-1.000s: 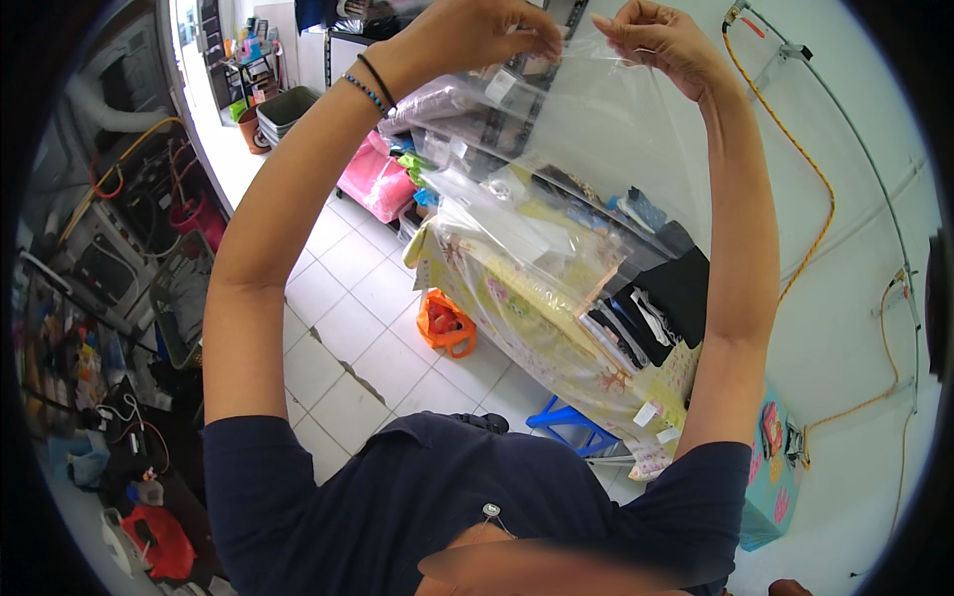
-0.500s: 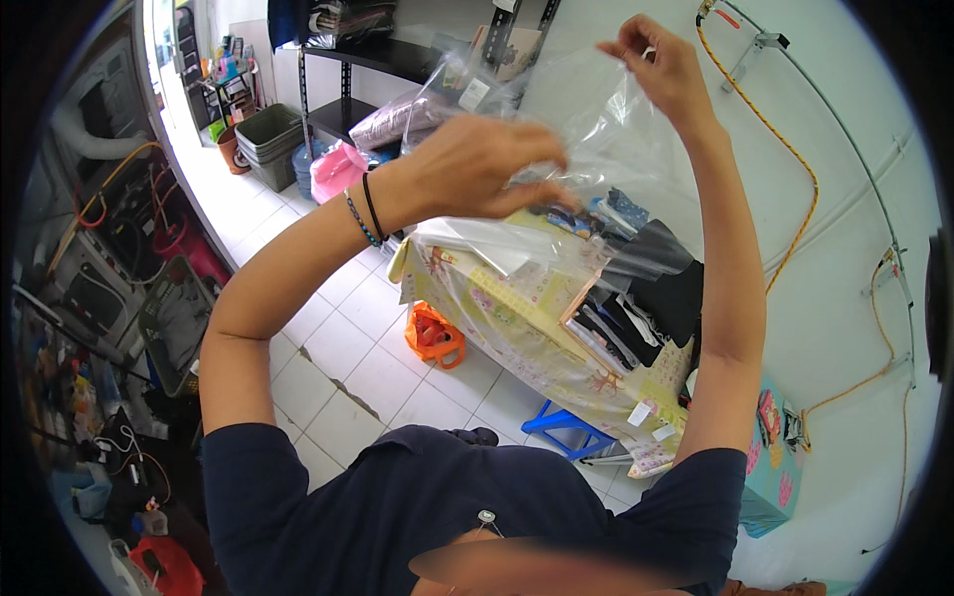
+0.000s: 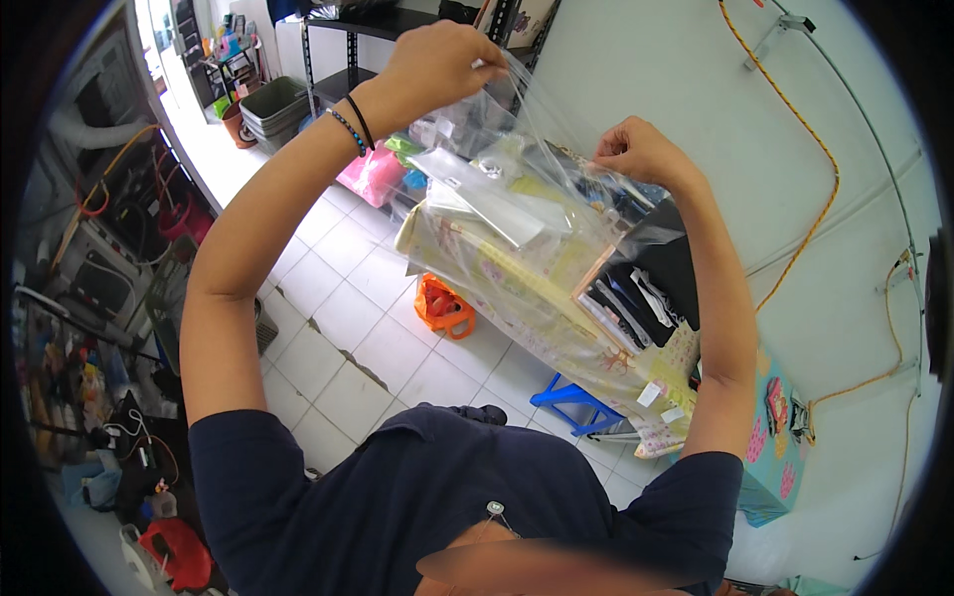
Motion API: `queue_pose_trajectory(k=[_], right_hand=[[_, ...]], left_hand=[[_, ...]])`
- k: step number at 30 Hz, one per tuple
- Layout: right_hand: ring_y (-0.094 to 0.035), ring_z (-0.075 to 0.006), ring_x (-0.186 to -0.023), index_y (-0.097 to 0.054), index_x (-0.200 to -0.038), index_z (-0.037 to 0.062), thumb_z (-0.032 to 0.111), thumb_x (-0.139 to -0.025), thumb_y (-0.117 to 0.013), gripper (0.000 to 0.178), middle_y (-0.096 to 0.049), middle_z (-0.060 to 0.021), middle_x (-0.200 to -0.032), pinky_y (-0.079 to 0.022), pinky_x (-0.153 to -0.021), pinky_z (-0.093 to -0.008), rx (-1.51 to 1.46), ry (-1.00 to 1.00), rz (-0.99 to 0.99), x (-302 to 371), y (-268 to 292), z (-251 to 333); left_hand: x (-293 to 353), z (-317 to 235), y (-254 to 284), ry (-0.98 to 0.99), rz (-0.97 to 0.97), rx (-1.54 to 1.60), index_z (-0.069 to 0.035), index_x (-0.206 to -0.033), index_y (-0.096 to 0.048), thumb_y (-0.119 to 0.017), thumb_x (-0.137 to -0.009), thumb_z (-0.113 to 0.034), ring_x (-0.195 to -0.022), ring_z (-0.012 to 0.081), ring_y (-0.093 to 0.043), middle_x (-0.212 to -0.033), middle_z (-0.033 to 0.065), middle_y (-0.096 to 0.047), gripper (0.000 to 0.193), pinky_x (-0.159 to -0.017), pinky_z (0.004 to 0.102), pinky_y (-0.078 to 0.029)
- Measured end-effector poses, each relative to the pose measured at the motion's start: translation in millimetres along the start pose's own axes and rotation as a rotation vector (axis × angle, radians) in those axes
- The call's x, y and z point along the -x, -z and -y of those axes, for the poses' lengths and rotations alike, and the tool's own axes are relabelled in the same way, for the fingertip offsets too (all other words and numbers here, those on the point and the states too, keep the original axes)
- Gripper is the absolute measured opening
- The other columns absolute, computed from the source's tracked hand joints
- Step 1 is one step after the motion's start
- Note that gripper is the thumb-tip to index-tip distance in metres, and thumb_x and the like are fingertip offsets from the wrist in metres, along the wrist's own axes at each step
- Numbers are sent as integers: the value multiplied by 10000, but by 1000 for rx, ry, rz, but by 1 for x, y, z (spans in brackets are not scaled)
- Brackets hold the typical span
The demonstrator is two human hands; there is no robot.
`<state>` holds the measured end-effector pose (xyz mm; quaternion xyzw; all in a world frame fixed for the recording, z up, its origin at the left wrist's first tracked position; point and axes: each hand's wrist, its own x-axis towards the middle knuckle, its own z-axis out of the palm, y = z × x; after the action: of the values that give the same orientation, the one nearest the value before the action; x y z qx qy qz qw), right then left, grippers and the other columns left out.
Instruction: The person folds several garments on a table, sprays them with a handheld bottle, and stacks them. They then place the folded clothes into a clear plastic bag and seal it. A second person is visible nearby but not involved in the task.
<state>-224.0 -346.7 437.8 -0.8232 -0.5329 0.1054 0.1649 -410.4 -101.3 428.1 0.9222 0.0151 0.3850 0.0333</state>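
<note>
My left hand [image 3: 434, 72], with a dark band and a beaded bracelet at its wrist, is raised above the far left of the table, thumb and fingers pinching the edge of a clear plastic bag [image 3: 542, 124]. Lower and to the right, my right hand [image 3: 644, 154] pinches another part of the same plastic. Between both hands the bag hangs loose and see-through over the table. Beneath it lie white flat packs [image 3: 502, 204]. Folded dark clothes [image 3: 636, 303] stand in a box on the table's right part.
A yellow patterned cloth covers the table [image 3: 477, 253]. Below are an orange bag [image 3: 443, 306] and a blue folding stool [image 3: 571, 405] on the tiled floor. Black shelving [image 3: 373, 45] stands behind; a yellow hose [image 3: 795, 124] hangs on the right wall. Grey-green bins [image 3: 275, 111] stand at the far left.
My left hand has moved up and away, closing on the plastic's edge. My right hand has come down and slightly left. The bag now stretches between them, lower over the table.
</note>
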Motion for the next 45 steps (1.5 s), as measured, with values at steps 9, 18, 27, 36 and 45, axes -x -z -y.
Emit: queue_pose_trajectory(k=[9,18,27,36,45], right_hand=[[-694,-243,-708,-708,-757,52,178,-683,-675,150,-696,-128,-713,-530,-629,-354,389,-283,-162,-59,8,-45],[-677,-205,-644,-740,-978,74,242,-866,-608,241,-733,-56,-813,-535,-579,-386,230,-442,-344,-45,77,-50],[-705,-164,-743,-677,-1093,2,59,-893,-544,247,-721,-106,-941,-559,-654,-293,125,469,-1431,31,96,11],[-633,-341,-971,-617,-1171,-4,198,-976,-454,325,-665,-219,-1084,-462,-870,-452,206,-390,754,102,-392,-108],[-708,-195,-852,-627,-1230,8,2,-939,-507,315,-700,-120,-1113,-541,-721,-300,47,372,-1339,44,-81,-23]], left_hand=[[-13,71,-11,53,-121,-349,-54,-786,-702,-642,-740,-57,-908,365,-649,-911,168,-661,76,-765,454,-535],[-25,92,69,102,-434,-428,-36,-827,-702,-583,-786,-130,-889,409,-653,-913,240,-668,157,-811,501,-515],[12,195,91,-6,-878,-509,-49,-1036,-659,-569,-765,-52,-908,374,-646,-1007,214,-675,286,-809,469,-509],[479,33,-166,780,925,-15,-136,-1284,-624,-606,-787,-31,-1044,342,-646,-1141,178,-675,509,-973,450,-488],[280,144,25,354,-648,-253,-32,-1135,-635,-652,-864,-54,-722,268,-653,-846,128,-682,272,-647,305,-528]])
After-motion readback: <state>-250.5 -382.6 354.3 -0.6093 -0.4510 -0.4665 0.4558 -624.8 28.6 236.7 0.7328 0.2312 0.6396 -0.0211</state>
